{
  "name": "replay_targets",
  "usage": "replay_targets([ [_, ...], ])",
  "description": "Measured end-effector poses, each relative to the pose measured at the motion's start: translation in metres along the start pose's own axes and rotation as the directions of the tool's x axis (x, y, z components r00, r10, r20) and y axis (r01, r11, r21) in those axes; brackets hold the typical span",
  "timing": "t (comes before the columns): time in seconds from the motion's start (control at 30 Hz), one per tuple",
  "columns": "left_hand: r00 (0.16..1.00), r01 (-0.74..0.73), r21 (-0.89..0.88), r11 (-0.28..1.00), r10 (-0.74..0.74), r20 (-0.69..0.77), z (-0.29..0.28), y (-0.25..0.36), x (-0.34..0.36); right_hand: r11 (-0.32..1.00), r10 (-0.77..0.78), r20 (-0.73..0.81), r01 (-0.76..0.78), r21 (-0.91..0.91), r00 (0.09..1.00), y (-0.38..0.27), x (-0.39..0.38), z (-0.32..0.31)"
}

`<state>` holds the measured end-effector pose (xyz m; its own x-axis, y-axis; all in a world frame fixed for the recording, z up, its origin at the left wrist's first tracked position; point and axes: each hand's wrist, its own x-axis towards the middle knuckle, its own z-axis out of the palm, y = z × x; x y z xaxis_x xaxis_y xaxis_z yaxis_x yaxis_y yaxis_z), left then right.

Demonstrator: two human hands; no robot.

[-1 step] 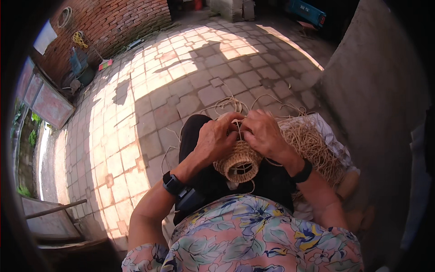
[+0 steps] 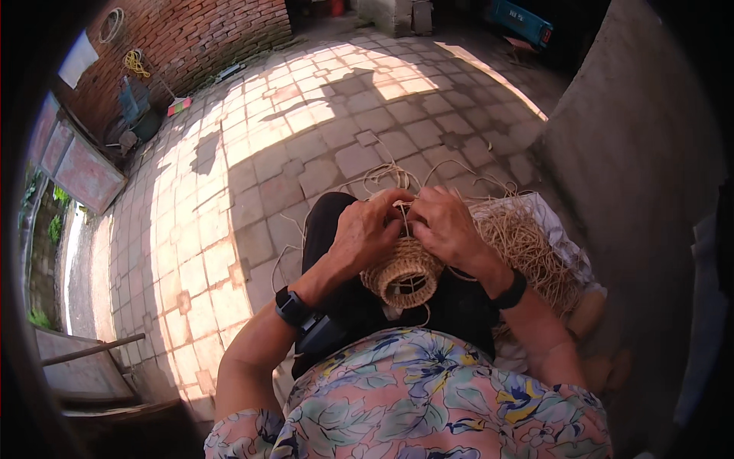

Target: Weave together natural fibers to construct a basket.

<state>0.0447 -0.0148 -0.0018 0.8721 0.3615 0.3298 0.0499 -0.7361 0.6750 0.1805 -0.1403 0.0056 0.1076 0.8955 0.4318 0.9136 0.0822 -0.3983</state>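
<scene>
Sunlight splits the paved courtyard floor (image 2: 206, 264) in the head view, bright on the left, shaded around the worker, with a brick wall (image 2: 206, 38) at the far left and a grey wall (image 2: 634, 130) on the right. Centre stage, it's a round woven basket (image 2: 382, 264) of tan cord, sitting over the dark trousers (image 2: 329, 218), its ringed opening tipped toward the wearer! Left hand (image 2: 367, 231) on the basket's far end, fingers curled and closed on it, thumb bent inward. Right hand (image 2: 443, 227) right alongside, fingers bent down over the same end; its fingertips are hidden, so whether they're pinched together, I can't tell. Pale uprights show between the two hands. Beside the right forearm, a big tangle of cord (image 2: 527, 252) on white sheeting (image 2: 562, 233), with loose strands looping across the paving beyond the hands.
</scene>
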Motion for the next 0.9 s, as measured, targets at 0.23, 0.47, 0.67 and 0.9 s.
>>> replay_targets([
  [0.23, 0.991, 0.022, -0.198, 0.98, -0.047, -0.122, -0.032, -0.01, -0.008, 1.0, 0.015, -0.156, -0.016, -0.005, 0.988, 0.001, 0.0, -0.005],
  [0.47, 0.997, 0.03, -0.055, 0.998, -0.034, -0.069, -0.016, 0.0, -0.011, 0.948, 0.221, -0.123, -0.183, 0.259, 0.967, 0.002, -0.009, 0.012],
  [0.67, 0.997, 0.072, 0.072, 0.995, -0.072, -0.005, 0.002, 0.003, -0.003, 0.971, 0.2, -0.182, -0.171, 0.165, 0.963, -0.006, -0.009, 0.018],
  [0.9, 0.92, 0.13, -0.142, 0.981, -0.172, -0.351, -0.057, -0.022, -0.02, 0.98, 0.163, -0.323, -0.117, 0.16, 0.932, -0.005, -0.001, -0.006],
])
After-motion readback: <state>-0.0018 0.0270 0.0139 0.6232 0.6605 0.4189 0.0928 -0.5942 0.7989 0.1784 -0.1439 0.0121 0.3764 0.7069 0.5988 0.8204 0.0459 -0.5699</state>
